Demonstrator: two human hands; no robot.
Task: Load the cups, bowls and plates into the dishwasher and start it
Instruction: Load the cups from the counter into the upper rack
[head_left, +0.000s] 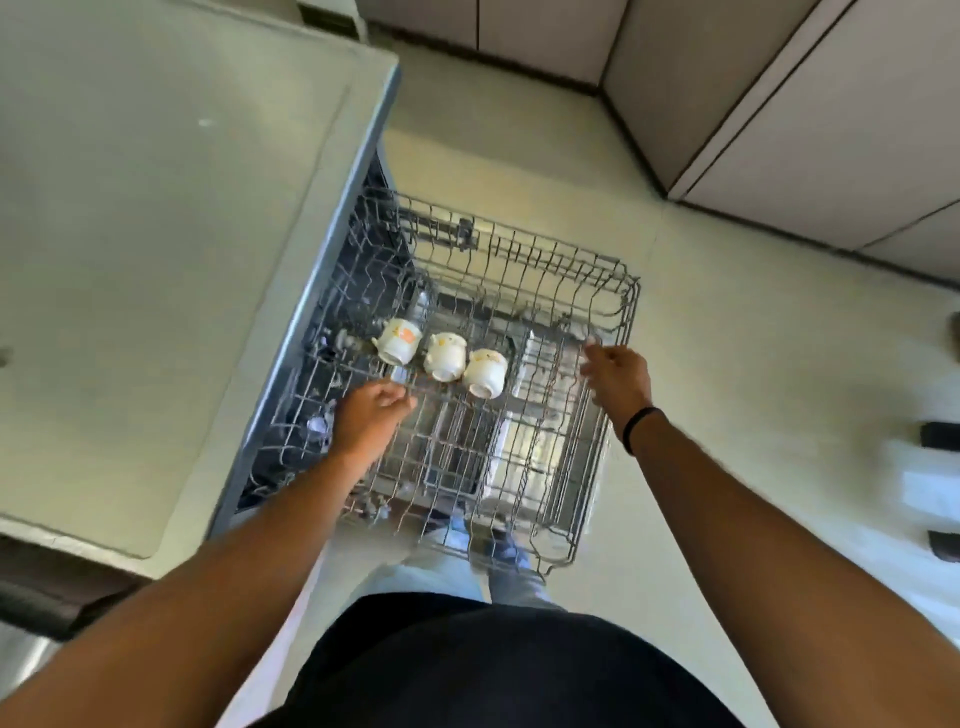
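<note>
Both hands reach over the pulled-out dishwasher rack holding three cups.

Nearest, the person's dark top and light trousers fill the bottom edge, both forearms stretching forward. The left hand (370, 415) sits at the wire rack (566, 540), fingers loosely curled near a wire; whether it grips is unclear through blur. The right hand (618, 376), a dark band (640, 427) on its wrist, hovers over the rack's right side with fingers relaxed, holding nothing. Between the hands, three white cups (445, 356) lie in a row, tipped on their sides. Beyond, the countertop (156, 208) runs left, cabinets (831, 130) far right.
</note>
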